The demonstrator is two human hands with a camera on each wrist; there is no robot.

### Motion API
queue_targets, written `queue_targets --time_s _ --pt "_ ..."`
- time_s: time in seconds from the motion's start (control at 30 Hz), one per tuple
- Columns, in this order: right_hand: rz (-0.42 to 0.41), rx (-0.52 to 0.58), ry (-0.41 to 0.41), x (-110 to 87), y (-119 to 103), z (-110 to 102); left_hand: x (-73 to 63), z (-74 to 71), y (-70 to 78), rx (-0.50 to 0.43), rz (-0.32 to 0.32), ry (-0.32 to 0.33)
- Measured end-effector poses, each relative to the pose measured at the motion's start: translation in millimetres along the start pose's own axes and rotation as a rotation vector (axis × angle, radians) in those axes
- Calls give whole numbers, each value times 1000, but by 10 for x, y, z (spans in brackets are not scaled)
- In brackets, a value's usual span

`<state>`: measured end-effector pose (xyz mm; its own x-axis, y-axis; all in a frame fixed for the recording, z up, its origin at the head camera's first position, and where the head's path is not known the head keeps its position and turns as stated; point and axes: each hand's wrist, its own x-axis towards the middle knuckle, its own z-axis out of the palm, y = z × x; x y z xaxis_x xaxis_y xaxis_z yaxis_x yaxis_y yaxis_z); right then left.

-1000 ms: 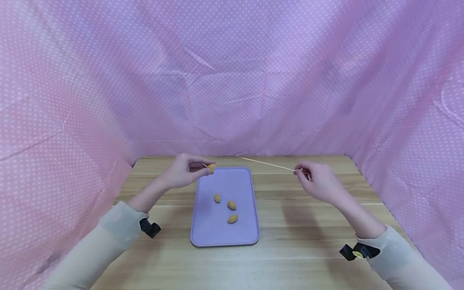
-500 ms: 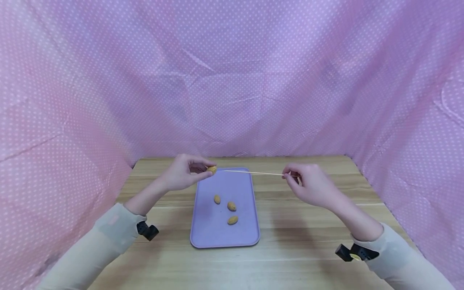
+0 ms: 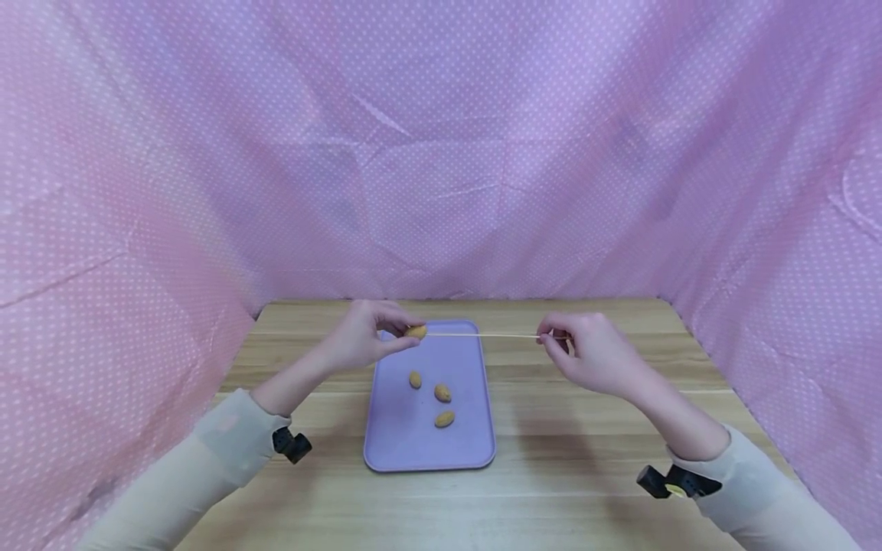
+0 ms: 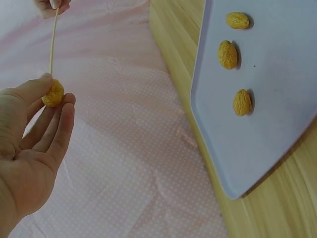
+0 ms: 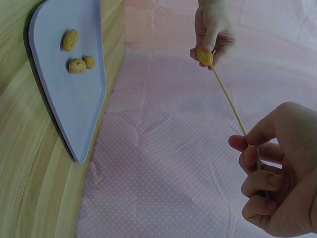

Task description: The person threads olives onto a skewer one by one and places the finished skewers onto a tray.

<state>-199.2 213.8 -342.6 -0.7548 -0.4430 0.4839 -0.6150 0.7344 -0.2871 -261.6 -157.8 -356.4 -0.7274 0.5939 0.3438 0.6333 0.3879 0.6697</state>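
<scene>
The lavender tray lies flat on the wooden table and contains three wrinkled yellow fruits, loose and apart around its middle. A fourth fruit is out of the tray: the person's left hand pinches it between thumb and fingertips, raised at the tray's far end. To the tray's right, also raised, the right hand is clamped on a thin stick, whose tip meets the fourth fruit; how deep it goes cannot be told.
</scene>
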Motion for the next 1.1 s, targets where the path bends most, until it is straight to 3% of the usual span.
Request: queue_targets --time_s 0.3,0.47,0.6,0.77,0.9,1.1 --pt "-73 49 -25 27 111 -27 -15 10 36 -89 70 47" --pt "-139 49 -21 82 134 -60 -2 8 66 -1 129 41" --pt "-181 26 35 134 115 -109 51 10 113 65 187 63" --pt "-187 12 36 149 89 -138 91 2 146 77 248 109" --pt "-205 32 7 132 91 -112 93 1 154 91 289 92" --pt "-214 64 14 113 99 -69 101 3 173 101 300 81"
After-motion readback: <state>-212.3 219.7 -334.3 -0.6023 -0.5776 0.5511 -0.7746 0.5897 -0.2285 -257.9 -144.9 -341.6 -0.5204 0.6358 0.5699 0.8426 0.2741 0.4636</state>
